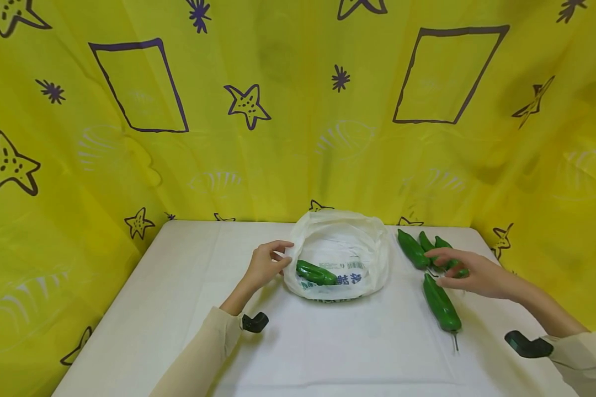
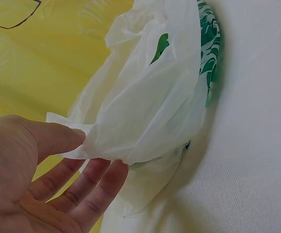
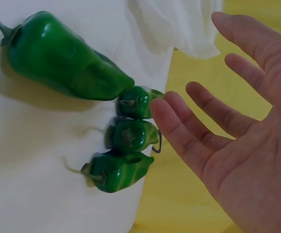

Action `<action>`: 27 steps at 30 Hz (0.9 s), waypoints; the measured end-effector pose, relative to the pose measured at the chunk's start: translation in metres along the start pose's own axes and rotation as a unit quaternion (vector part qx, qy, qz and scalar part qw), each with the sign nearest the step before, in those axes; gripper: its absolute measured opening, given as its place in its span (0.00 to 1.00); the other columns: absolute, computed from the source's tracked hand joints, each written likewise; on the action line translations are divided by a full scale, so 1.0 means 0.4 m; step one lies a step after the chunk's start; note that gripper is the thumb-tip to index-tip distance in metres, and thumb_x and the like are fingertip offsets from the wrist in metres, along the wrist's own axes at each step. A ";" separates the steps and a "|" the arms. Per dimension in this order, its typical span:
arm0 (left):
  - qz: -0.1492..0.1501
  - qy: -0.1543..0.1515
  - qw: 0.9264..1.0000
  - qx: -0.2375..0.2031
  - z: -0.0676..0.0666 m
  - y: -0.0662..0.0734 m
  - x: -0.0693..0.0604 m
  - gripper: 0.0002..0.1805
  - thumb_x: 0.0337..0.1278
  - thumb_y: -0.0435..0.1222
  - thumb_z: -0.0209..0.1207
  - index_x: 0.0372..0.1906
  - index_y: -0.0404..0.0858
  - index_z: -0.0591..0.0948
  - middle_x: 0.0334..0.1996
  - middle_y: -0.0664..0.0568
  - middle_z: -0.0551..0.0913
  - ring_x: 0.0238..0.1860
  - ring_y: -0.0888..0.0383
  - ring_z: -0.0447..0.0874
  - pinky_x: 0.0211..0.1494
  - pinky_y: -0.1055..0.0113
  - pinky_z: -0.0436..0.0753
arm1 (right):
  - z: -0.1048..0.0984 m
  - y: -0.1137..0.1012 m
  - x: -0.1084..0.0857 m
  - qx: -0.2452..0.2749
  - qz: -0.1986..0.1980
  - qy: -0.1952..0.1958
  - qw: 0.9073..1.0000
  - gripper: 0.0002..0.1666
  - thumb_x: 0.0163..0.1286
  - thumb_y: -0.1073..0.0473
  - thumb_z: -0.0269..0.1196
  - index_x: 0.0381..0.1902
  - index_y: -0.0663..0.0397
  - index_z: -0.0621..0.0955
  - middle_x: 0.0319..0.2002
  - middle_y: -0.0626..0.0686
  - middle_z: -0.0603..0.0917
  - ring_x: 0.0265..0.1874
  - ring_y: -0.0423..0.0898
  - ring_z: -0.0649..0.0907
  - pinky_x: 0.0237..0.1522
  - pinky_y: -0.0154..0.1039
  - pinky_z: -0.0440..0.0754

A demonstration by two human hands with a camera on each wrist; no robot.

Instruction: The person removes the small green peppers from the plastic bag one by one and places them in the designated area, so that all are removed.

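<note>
A white plastic bag [image 1: 384, 259] stands with its mouth spread wide, and one green pepper [image 1: 315, 273] lies inside it. At the bag's left rim my left hand [image 1: 268, 262] pinches the thin plastic between thumb and fingers, as the left wrist view shows at the bag's edge [image 2: 145, 111]. My right hand [image 1: 472, 273] hovers over the peppers on the right, fingers spread and holding nothing. Nearest to it, a large green pepper [image 1: 442, 303] lies with its stem toward me. Behind that lie three more green peppers, one of them a long pepper [image 1: 411, 248] on the left.
A white cloth covers the table [image 1: 218, 342]. Yellow curtain [image 1: 288, 165] with starfish drawings closes off the back and both sides, close to the table's far edge. Green print shows on the bag's underside [image 2: 212, 43].
</note>
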State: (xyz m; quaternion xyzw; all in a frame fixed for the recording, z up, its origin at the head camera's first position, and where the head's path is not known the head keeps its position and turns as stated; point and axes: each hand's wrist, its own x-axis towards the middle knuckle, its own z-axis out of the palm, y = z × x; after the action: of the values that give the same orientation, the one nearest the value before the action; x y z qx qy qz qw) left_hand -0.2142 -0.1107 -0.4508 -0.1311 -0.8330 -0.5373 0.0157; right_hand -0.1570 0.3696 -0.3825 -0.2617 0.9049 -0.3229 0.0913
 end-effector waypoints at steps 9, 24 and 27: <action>0.000 -0.003 1.000 0.002 0.000 -0.005 0.001 0.19 0.60 0.24 0.66 0.56 0.34 0.85 0.43 0.40 0.83 0.34 0.54 0.86 0.31 0.50 0.90 | 0.002 -0.029 0.030 0.023 0.000 -0.009 1.000 0.32 0.72 0.57 0.68 0.70 0.57 0.71 0.57 0.71 0.78 0.42 0.42 0.86 0.22 0.43 0.86; -0.006 0.006 1.000 0.002 0.003 -0.008 0.004 0.19 0.59 0.24 0.67 0.55 0.36 0.86 0.42 0.42 0.83 0.34 0.51 0.87 0.31 0.50 0.90 | 0.012 -0.089 0.119 -0.013 -0.013 -0.024 1.000 0.34 0.72 0.54 0.68 0.71 0.56 0.72 0.55 0.62 0.82 0.42 0.47 0.86 0.38 0.36 0.87; -0.005 0.007 1.000 0.005 0.003 -0.009 0.004 0.19 0.59 0.24 0.67 0.55 0.36 0.86 0.42 0.42 0.84 0.34 0.51 0.87 0.30 0.51 0.90 | 0.015 -0.104 0.137 -0.016 -0.024 -0.025 0.999 0.34 0.72 0.54 0.68 0.71 0.56 0.72 0.55 0.61 0.82 0.43 0.48 0.85 0.41 0.36 0.87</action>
State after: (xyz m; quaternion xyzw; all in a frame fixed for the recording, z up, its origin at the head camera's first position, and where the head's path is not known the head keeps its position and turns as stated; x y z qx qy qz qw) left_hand -0.2166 -0.1107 -0.4542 -0.1234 -0.8359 -0.5345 0.0196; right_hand -0.1841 0.3101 -0.3605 -0.2925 0.9008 -0.3041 0.1024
